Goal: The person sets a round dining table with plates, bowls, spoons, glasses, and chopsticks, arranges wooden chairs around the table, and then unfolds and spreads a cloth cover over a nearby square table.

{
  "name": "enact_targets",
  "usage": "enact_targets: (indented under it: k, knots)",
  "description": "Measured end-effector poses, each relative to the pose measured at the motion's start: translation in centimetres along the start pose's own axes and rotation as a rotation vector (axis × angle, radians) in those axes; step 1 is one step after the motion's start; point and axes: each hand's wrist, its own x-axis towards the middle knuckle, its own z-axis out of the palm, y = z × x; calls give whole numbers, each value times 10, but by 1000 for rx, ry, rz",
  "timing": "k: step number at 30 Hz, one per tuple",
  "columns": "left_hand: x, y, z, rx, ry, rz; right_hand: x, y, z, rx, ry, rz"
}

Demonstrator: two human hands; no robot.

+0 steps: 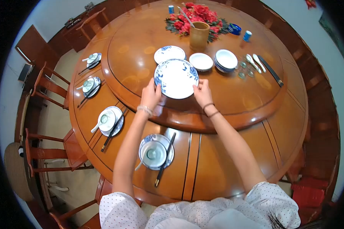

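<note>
Both arms [234,143] stretched forward, hands [151,95] apart, each gripping

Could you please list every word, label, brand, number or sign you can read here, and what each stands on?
No text can be read.
Right blue container, left blue container: any markings too small and blurred.
Blue dish: pale marks, too blurred to read.
Held plate: blue decoration, no visible lettering.

The big plate [176,82] looks like smooth, shiny china, the table [225,164] is glossy wood, the little cups [242,72] are clear glass, and the shirt [122,212] is cloth.
</note>
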Motion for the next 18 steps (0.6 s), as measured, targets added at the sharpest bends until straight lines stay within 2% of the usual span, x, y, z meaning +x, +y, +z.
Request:
enact_targets:
  k: [2,3,5,6,7,9,18]
  knots:
    - [23,3,-9,35,-33,-66,22,-17,11,-126,8,-16]
    - [50,-33,21,18,-57,-115,52,8,29,-164,7,19]
    - [90,-69,33,-180,-157,-305,87,17,53,-266,9,30]
    - [111,-79,38,-100,-157,-180,104,18,59,-302,-2,35]
    - [123,-91,42,-91,-146,-175,115,21,63,-320,12,30]
    - [131,-103,58,-392,-246,-406,124,33,71,-332,35,31]
    - [151,-122,80,-418,-330,-409,125,51,81,-335,114,46]
